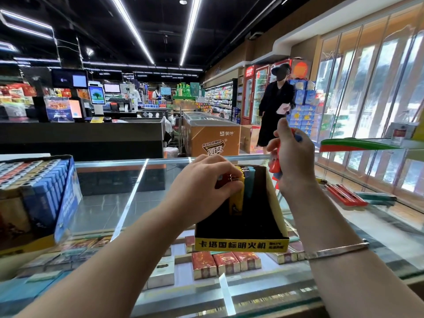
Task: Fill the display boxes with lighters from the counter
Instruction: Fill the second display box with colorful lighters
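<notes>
A black display box [241, 243] with a yellow front strip stands on the glass counter [110, 203]. Yellow and blue lighters [243, 191] stand in its far left corner. My left hand [202, 189] reaches into the box and pinches a red lighter [221, 181] next to the yellow ones. My right hand [292, 157] is raised above the box's right wall and grips a bunch of red and blue lighters [275, 166]. More loose lighters, red [344, 195] and green [376, 198], lie on the counter to the right.
A blue display box [66, 191] full of lighters stands at the left. Cigarette packs [227, 262] lie under the glass. A person in black [275, 106] stands beyond the counter. A red and green item [358, 144] sits on a glass shelf at the right.
</notes>
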`<action>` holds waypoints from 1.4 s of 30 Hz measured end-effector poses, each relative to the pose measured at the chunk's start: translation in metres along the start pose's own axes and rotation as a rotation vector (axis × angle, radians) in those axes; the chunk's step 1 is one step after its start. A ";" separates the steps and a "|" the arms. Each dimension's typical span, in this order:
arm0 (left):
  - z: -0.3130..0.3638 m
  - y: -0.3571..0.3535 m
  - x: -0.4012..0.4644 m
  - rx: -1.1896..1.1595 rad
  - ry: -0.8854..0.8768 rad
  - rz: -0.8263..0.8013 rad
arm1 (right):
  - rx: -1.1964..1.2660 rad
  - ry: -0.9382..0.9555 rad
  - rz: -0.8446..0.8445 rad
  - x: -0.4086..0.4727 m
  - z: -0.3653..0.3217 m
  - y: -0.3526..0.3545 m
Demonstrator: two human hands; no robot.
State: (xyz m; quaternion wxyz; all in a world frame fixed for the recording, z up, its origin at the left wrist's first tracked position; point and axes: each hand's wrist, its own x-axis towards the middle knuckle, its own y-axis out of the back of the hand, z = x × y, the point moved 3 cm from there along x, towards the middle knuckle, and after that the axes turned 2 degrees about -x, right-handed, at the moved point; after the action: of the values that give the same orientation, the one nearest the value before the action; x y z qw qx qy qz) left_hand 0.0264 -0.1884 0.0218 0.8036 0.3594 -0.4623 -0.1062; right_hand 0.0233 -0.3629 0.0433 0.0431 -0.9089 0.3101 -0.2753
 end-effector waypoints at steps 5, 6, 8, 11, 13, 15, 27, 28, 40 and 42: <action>0.008 0.006 0.001 -0.081 0.039 0.074 | 0.057 0.077 -0.287 -0.008 -0.009 -0.015; 0.009 0.007 0.001 -0.114 0.052 0.080 | 0.053 0.090 -0.321 -0.011 -0.011 -0.017; 0.011 0.007 0.001 -0.164 0.065 0.082 | 0.034 0.114 -0.368 -0.015 -0.013 -0.020; 0.015 0.007 -0.001 -0.191 0.068 0.068 | 0.015 0.123 -0.435 -0.021 -0.015 -0.026; 0.017 0.006 -0.001 -0.192 0.071 0.051 | 0.044 0.106 -0.466 -0.024 -0.015 -0.030; 0.019 0.005 -0.002 -0.202 0.067 0.044 | 0.062 0.109 -0.463 -0.026 -0.016 -0.032; 0.010 0.016 0.002 -0.513 0.151 0.134 | 0.171 -0.013 -0.414 -0.017 -0.004 -0.021; 0.010 0.015 0.002 -0.514 0.150 0.112 | 0.169 -0.002 -0.427 -0.016 -0.004 -0.021; 0.005 0.024 0.005 -0.679 0.208 0.122 | -0.012 0.061 -0.210 -0.012 -0.009 -0.010; 0.000 0.026 0.005 -0.691 0.255 0.120 | -0.108 -0.038 -0.075 -0.006 -0.001 -0.003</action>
State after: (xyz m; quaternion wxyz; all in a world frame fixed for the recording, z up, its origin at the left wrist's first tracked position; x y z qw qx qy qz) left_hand 0.0251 -0.1724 0.0427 0.9335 0.0494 -0.3154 -0.1633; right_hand 0.0204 -0.3570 0.0426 -0.0103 -0.9260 0.2894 -0.2421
